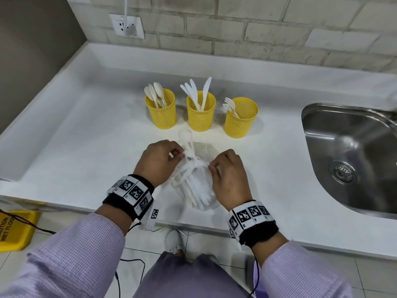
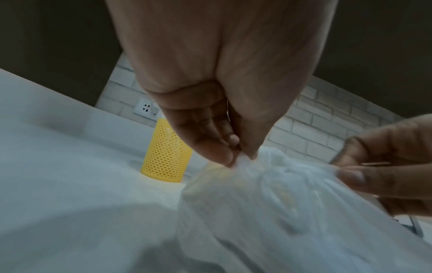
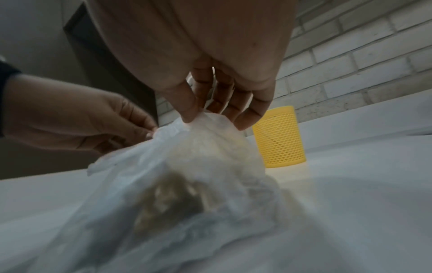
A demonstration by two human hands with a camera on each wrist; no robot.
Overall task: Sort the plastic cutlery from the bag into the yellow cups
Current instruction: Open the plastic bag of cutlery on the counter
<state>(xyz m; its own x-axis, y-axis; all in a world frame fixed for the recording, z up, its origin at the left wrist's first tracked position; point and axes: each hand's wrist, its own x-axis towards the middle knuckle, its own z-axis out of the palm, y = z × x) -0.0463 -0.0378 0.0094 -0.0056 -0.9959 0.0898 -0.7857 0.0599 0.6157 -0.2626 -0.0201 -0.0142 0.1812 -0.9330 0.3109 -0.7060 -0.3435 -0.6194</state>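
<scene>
A clear plastic bag [image 1: 196, 186] full of white cutlery lies on the white counter [image 1: 86, 136] near its front edge. My left hand [image 1: 160, 160] pinches the bag's gathered top on its left side, and my right hand [image 1: 227, 171] pinches the film on the right. Both pinches also show in the left wrist view, on the bag [image 2: 268, 194] by the left hand [image 2: 236, 155], and in the right wrist view, on the bag [image 3: 187, 166] under the right hand [image 3: 194, 118]. Behind stand three yellow mesh cups: spoons [image 1: 161, 109], knives [image 1: 200, 111], forks [image 1: 240, 118].
A steel sink [image 1: 352, 155] is set into the counter at the right. A brick wall with a socket [image 1: 126, 25] runs behind. A yellow wet-floor sign [image 1: 15, 229] lies on the floor at the left, below the counter edge.
</scene>
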